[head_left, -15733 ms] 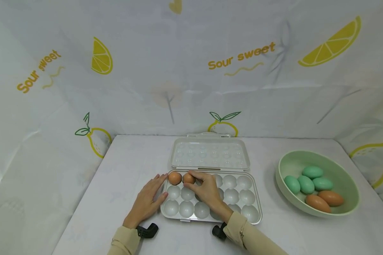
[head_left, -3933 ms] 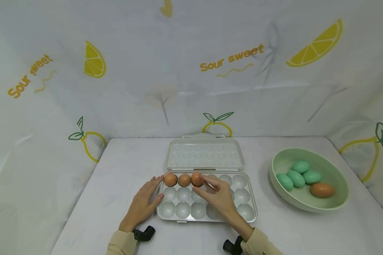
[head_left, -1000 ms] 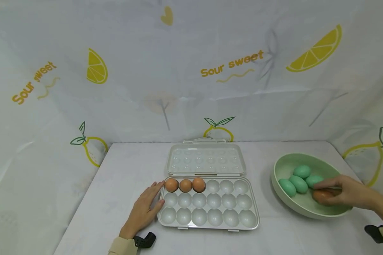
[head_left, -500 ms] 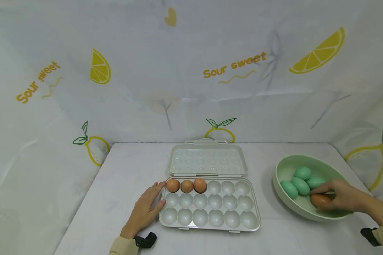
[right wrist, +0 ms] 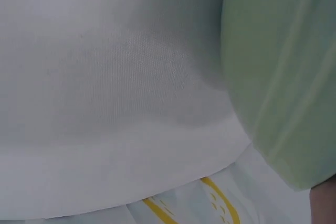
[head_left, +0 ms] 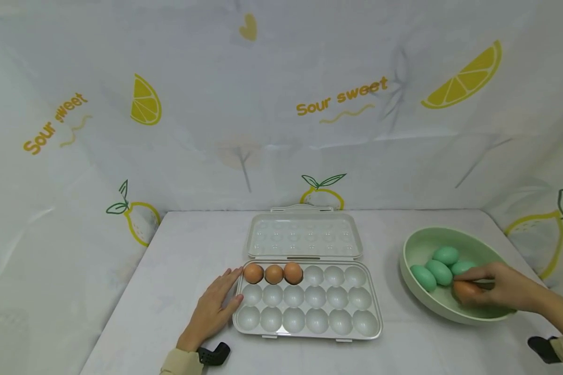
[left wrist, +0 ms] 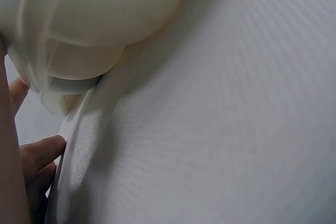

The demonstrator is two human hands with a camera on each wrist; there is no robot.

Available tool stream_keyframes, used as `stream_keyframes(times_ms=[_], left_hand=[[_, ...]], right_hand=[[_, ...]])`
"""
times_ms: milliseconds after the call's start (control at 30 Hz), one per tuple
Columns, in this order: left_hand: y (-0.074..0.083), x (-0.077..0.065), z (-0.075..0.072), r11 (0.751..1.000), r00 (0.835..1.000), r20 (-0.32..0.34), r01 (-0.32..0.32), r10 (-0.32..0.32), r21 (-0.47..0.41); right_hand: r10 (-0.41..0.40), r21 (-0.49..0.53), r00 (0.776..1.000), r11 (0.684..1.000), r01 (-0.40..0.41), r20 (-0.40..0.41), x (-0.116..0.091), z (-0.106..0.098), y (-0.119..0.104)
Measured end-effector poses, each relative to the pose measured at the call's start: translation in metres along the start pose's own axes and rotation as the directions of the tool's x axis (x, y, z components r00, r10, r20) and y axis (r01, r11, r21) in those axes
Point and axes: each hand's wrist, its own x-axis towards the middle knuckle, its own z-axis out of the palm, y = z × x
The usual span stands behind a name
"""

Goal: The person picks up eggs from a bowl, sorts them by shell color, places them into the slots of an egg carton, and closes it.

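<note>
In the head view, my right hand (head_left: 502, 286) reaches over the rim of the green bowl (head_left: 417, 239), thumb and fingers gripping a brown egg (head_left: 464, 291). Several green eggs (head_left: 438, 272) lie in the bowl just left of those fingers. My left hand (head_left: 211, 310) lies against the left edge of the white egg carton (head_left: 377, 333), its fingers extended. Three brown eggs (head_left: 274, 274) fill the left half of the carton's back row; its other cups hold nothing. The left wrist view shows the carton's underside (left wrist: 105, 14) and some fingertips (left wrist: 50, 148).
The carton's clear lid (head_left: 305, 237) is folded open toward the back of the white table (head_left: 192, 239). A lemon-printed cloth (head_left: 206, 94) hangs behind the table. The bowl's outer wall (right wrist: 278, 77) fills the right of the right wrist view.
Two brown eggs from the bowl now sit in the carton's back row. My right hand has moved from carton to bowl and grips the last brown egg there. The left hand stays at the carton.
</note>
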Motion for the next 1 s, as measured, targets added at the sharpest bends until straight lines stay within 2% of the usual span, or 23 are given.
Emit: stream_keyframes(times_ms=[200,300,400,467,567,767,833,1000], left_hand=[[-0.001,-0.001,0.001,1.0,1.0,-0.004,-0.003,0.003,-0.004],[-0.002,-0.002,0.002,1.0,1.0,-0.003,-0.002,0.002,-0.003],[-0.002,-0.003,0.003,1.0,1.0,0.0,-0.003,0.003,-0.002],[-0.003,-0.003,0.003,1.0,1.0,0.0,-0.006,0.006,0.001],[-0.003,-0.003,0.003,1.0,1.0,-0.003,-0.009,0.009,0.001],[-0.003,-0.003,0.003,1.0,1.0,0.0,-0.01,0.01,0.004],[-0.002,-0.002,0.003,1.0,1.0,0.002,-0.012,0.012,0.007],[-0.002,0.0,0.001,1.0,1.0,0.004,-0.008,0.008,0.009]], right_hand=[[0.104,-0.014,0.988,0.994,-0.106,-0.114,-0.002,0.006,-0.005],[0.142,-0.007,0.97,0.989,-0.146,-0.197,-0.003,0.009,-0.01],[0.18,0.052,0.949,0.984,-0.172,-0.258,-0.006,0.012,-0.016],[0.171,0.113,0.943,0.983,-0.144,-0.286,-0.006,0.014,-0.019],[0.158,0.149,0.923,0.982,-0.112,-0.35,-0.004,0.018,-0.023],[0.248,0.197,0.884,0.963,-0.182,-0.395,0.002,0.02,-0.035],[0.261,0.23,0.873,0.957,-0.177,-0.411,0.005,0.02,-0.041],[0.276,0.381,0.833,0.921,-0.086,-0.479,0.017,0.022,-0.058]])
